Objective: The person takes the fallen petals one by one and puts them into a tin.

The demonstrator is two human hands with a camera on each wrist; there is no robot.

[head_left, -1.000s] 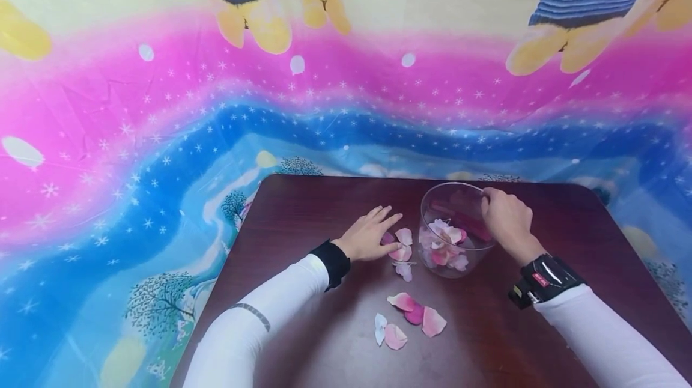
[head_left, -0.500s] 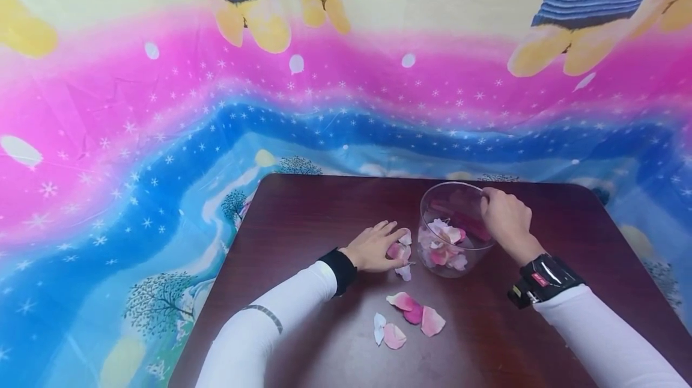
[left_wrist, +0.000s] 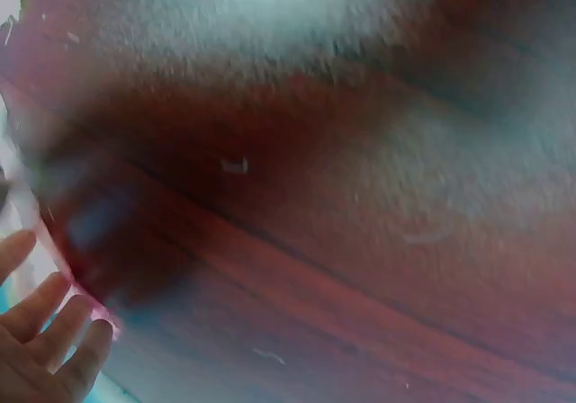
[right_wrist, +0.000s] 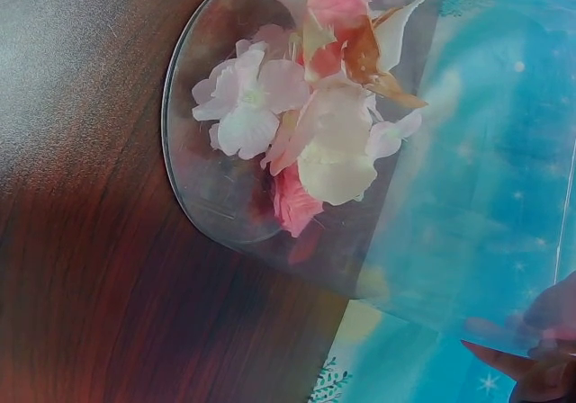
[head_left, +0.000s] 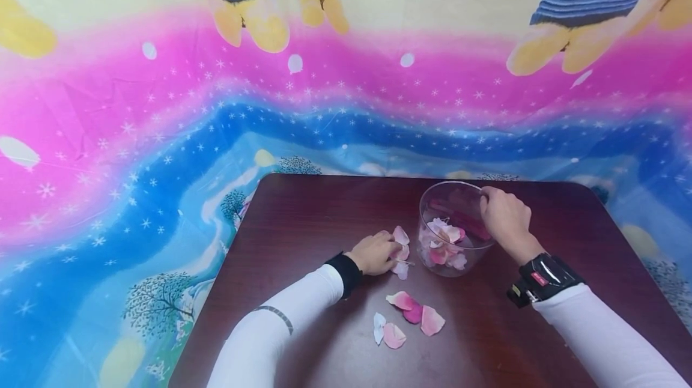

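My left hand (head_left: 373,254) is low over the table, its fingers bent down onto a small cluster of pale pink petals (head_left: 400,235). In the left wrist view a pink petal (left_wrist: 101,313) shows at the fingertips, partly hidden. My right hand (head_left: 506,217) grips the rim of a clear, round container (head_left: 456,187), which stands on the table and leans slightly. Inside it lies a heap of pink and white petals and blossoms (head_left: 444,242). The right wrist view shows these blossoms (right_wrist: 247,102) through the clear wall; only a bit of the hand appears at its lower right.
Nearer on the dark wooden table (head_left: 319,214) lie several loose petals: a pink petal (head_left: 432,321), a magenta petal (head_left: 413,312) and a white petal (head_left: 379,328) among them. A patterned cloth (head_left: 346,87) hangs behind the table's far edge.
My left hand has come down and nearer, and its spread fingers have curled in over the petals. The magenta petal beside it is now hidden. My right hand and the container stay put.
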